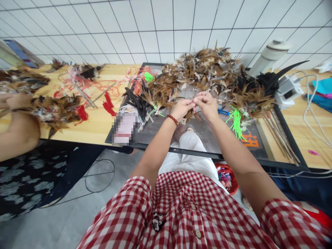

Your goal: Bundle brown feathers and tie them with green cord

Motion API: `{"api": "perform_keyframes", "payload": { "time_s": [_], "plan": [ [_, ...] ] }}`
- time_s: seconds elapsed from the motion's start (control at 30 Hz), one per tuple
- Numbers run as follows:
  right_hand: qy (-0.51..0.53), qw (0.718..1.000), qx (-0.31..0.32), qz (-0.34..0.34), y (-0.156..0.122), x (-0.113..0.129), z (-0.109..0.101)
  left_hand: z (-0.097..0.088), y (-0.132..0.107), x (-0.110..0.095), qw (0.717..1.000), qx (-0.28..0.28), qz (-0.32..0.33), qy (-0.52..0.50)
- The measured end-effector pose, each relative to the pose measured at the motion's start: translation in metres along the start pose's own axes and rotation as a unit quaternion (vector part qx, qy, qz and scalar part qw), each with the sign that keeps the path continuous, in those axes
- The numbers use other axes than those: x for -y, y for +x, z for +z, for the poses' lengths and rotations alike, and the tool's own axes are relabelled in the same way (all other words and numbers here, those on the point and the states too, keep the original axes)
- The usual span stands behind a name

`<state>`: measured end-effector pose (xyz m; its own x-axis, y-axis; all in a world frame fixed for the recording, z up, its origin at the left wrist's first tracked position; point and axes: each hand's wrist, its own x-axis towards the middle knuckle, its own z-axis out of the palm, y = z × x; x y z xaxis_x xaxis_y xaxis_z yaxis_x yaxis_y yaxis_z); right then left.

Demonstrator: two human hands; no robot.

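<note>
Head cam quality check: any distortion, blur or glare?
Head view: strong wide-angle bend, wall tile lines curve and the table edge bows; a pixelated patch masks something on the tray; light is even and soft, no hard glare; left hand and right hand are sharp, feathers slightly soft.

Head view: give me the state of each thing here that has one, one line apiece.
left hand: pinched shut, fingertips meeting the right hand's
right hand: pinched shut on something too small to identify
feather pile: heaped loose on the tray
dark tray: flat on the table
green cords: loose bunch on the tray
thin sticks: lying bundled along the tray's right edge
</note>
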<state>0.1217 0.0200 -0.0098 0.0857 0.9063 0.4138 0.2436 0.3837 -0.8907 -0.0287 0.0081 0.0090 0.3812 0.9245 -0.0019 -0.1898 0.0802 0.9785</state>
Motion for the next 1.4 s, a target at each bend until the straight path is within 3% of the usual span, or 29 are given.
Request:
{"api": "perform_keyframes", "payload": {
  "time_s": [0.1, 0.2, 0.3, 0.37, 0.47, 0.63, 0.77, 0.87, 0.97, 1.1, 1.4],
  "plan": [
    [-0.07, 0.998, 0.0, 0.002, 0.005, -0.003, -0.007, 0.0, 0.002, 0.0, 0.995, -0.098, -0.003, 0.012],
    [-0.18, 0.982, 0.044, 0.041, 0.008, -0.007, -0.016, -0.001, 0.006, -0.002, 0.98, -0.195, -0.003, -0.024],
    [-0.283, 0.949, 0.096, 0.099, 0.006, -0.008, -0.018, -0.004, 0.007, -0.005, 0.97, -0.234, -0.002, -0.057],
    [-0.316, 0.938, 0.1, 0.096, 0.002, -0.008, -0.014, -0.006, 0.007, -0.007, 0.968, -0.238, -0.015, -0.077],
    [-0.309, 0.946, 0.086, 0.04, -0.003, -0.01, -0.009, -0.008, 0.006, -0.01, 0.962, -0.238, -0.036, -0.126],
    [-0.328, 0.944, 0.013, -0.032, -0.004, -0.019, -0.004, -0.009, 0.005, -0.014, 0.954, -0.244, -0.044, -0.171],
    [-0.369, 0.929, 0.03, 0.001, 0.001, -0.022, 0.0, -0.006, 0.003, -0.013, 0.958, -0.224, -0.058, -0.17],
    [-0.327, 0.945, 0.012, 0.003, 0.001, -0.017, 0.001, -0.003, 0.001, -0.011, 0.96, -0.206, -0.074, -0.172],
    [-0.29, 0.955, 0.002, -0.053, -0.007, -0.008, 0.001, 0.0, 0.0, -0.01, 0.961, -0.174, -0.102, -0.192],
    [-0.313, 0.941, 0.047, -0.118, -0.02, 0.001, 0.005, 0.0, -0.001, -0.008, 0.952, -0.154, -0.093, -0.246],
    [-0.251, 0.964, 0.046, -0.071, -0.016, 0.002, 0.006, 0.006, -0.002, -0.009, 0.961, -0.131, -0.102, -0.223]
  ]
}}
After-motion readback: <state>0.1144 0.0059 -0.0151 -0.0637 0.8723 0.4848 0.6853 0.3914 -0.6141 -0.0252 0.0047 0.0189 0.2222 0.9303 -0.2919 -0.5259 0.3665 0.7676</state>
